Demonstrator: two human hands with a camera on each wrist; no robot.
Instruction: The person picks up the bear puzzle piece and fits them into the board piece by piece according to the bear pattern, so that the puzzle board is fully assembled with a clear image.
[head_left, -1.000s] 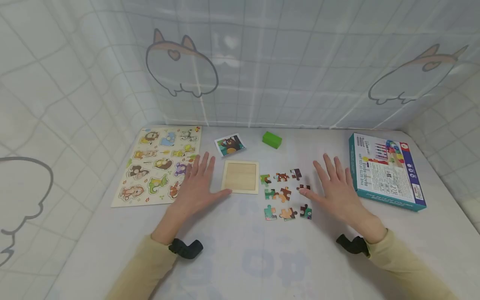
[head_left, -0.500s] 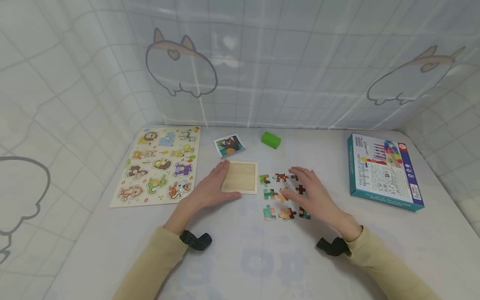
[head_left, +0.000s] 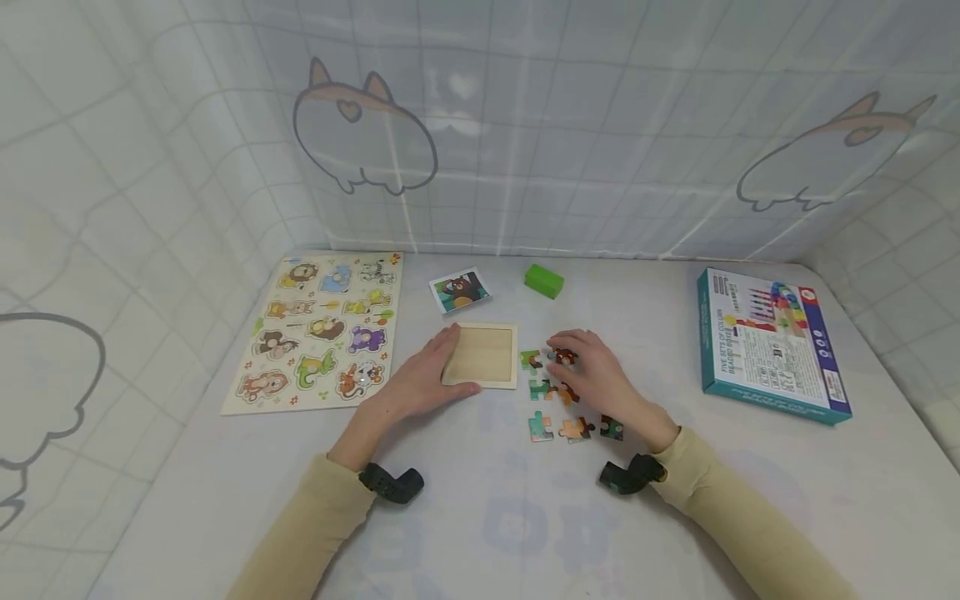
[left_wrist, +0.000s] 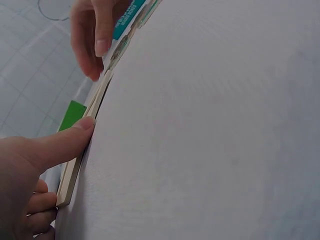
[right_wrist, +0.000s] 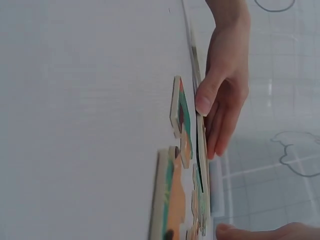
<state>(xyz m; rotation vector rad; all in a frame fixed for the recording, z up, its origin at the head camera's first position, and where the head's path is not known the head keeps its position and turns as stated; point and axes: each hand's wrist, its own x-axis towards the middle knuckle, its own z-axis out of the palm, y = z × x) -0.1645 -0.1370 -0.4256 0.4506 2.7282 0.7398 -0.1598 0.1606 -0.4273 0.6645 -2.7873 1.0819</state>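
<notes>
A shallow square wooden puzzle tray [head_left: 480,357] lies in the middle of the table in the head view. My left hand [head_left: 420,379] holds its left side, fingers along the left edge and thumb [left_wrist: 80,127] on the front edge. Right of the tray lie loose bear jigsaw pieces in rough rows, among them a teal piece [head_left: 539,427] and an orange one [head_left: 576,429]. Over the upper right pieces hovers my right hand [head_left: 596,375], fingers bent downward, hiding some of them. Between its fingertips no piece shows.
An animal puzzle board [head_left: 318,333] lies at the left. Behind the tray are a bear picture card [head_left: 459,289] and a green block [head_left: 543,281]. A boxed bead toy [head_left: 772,342] lies at the right, and a patterned curtain [head_left: 562,125] closes the back.
My left hand has moved right from beside the tray onto its left edge. The right hand has swung left from beside the pieces to above them, fingers bending.
</notes>
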